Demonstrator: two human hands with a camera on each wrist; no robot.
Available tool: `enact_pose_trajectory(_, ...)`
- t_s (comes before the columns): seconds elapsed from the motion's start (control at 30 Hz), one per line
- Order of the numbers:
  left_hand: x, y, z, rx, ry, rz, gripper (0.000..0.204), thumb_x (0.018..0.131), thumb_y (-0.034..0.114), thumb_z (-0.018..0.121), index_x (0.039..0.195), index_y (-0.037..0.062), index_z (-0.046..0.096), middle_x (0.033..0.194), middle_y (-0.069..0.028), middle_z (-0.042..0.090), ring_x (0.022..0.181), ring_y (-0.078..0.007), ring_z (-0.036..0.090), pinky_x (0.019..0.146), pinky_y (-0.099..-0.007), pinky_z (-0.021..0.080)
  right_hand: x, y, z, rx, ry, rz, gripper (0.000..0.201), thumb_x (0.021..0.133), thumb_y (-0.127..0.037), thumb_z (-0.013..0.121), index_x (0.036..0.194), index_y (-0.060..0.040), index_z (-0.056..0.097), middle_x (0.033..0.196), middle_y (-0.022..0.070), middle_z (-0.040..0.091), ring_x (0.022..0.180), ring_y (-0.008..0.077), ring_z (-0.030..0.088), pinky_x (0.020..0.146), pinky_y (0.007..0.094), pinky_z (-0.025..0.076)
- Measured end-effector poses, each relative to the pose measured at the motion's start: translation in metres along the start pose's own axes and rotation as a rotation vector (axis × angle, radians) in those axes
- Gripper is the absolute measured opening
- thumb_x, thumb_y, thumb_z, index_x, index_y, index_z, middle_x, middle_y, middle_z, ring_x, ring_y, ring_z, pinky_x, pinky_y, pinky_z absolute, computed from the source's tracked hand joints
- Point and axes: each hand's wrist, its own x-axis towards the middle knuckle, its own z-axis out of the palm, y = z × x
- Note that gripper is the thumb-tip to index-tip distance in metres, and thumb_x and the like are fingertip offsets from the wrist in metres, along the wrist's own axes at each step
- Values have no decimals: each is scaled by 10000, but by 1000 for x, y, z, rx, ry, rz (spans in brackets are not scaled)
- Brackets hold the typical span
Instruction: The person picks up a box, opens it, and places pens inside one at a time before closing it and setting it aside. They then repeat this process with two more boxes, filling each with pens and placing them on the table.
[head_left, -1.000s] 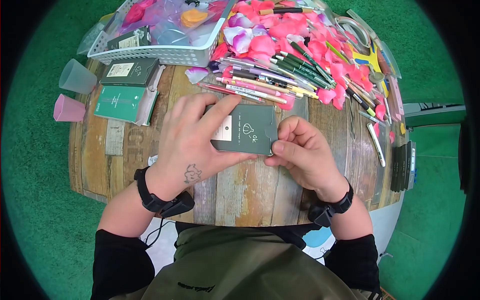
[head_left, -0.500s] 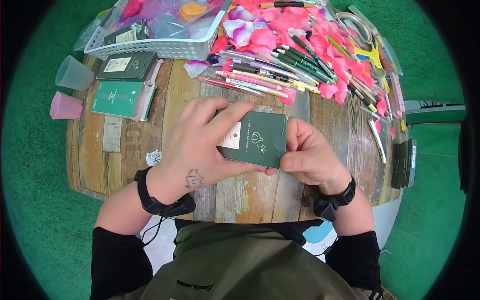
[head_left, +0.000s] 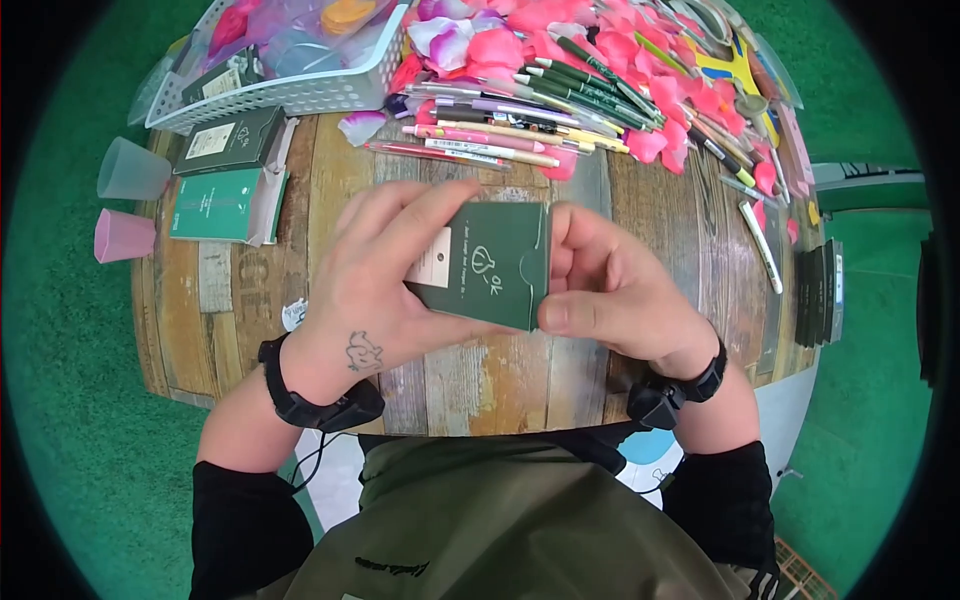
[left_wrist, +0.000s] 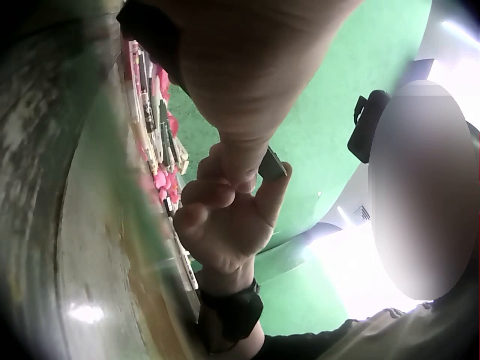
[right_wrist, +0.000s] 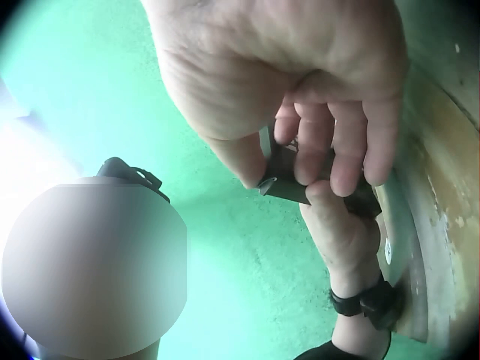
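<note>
In the head view, a small dark green cardboard box with a white line drawing, the letters "ok" and a pale label is held over the table. My left hand grips it from the left, fingers along the far edge and thumb along the near one. At its right end my right hand has the thumb on the lower corner and bent fingers behind the end. The right wrist view shows the dark box between that thumb and the curled fingers. Only a dark corner of it shows past the hands in the left wrist view.
Pens lie in a bunch among pink petals beyond the hands. A white basket, two green boxes and two plastic cups stand at the left. A white pen lies at the right.
The box has tilted and shifted slightly between my hands, with its right end now showing more. Both hands keep hold of it. The whole head view has shifted a little.
</note>
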Motion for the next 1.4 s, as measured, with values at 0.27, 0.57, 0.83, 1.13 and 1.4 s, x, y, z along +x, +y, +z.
enact_pose_trajectory(0.27, 1, -10, 1, 113, -20, 47, 864, 557, 349, 1006, 1320, 111, 678, 1179, -104, 649, 1053, -347, 629, 920, -460, 510, -3, -8, 0, -43, 87, -75, 728, 935, 63, 734, 1565, -91, 402, 1026, 39, 677, 933, 82, 680, 805, 233, 535)
enact_pose_trajectory(0.57, 5, -11, -2, 185, -70, 51, 876, 591, 297, 998, 1352, 50, 638, 1215, -148, 662, 1109, -337, 648, 959, -438, 530, -7, -3, -2, -273, 87, -234, 719, 911, 166, 474, 1587, -63, 387, 1094, 51, 694, 910, 94, 672, 818, 261, 544)
enact_pose_trajectory(0.83, 5, -13, -8, 225, -20, 71, 866, 601, 274, 986, 1355, 48, 626, 1215, -146, 650, 1114, -329, 637, 961, -433, 525, -6, -3, -10, -711, 66, -596, 375, 892, 48, 722, 1258, -26, 675, 1463, 188, 591, 914, 137, 692, 783, 285, 566)
enact_pose_trajectory(1.13, 0, -21, -7, 245, 1, 138, 882, 591, 257, 996, 1356, 62, 603, 1246, -152, 608, 1135, -340, 611, 965, -453, 509, -2, 1, -7, -960, 170, -654, 201, 782, -32, 861, 950, -36, 750, 1383, 173, 635, 874, 201, 715, 762, 333, 585)
enact_pose_trajectory(1.4, 5, -22, -5, 330, 81, 213, 872, 577, 315, 1013, 1335, 82, 650, 1147, -108, 600, 1028, -319, 605, 912, -453, 497, -11, -1, -2, -1185, 277, -501, 222, 784, -52, 871, 962, -62, 739, 1212, 110, 656, 934, 218, 717, 762, 330, 601)
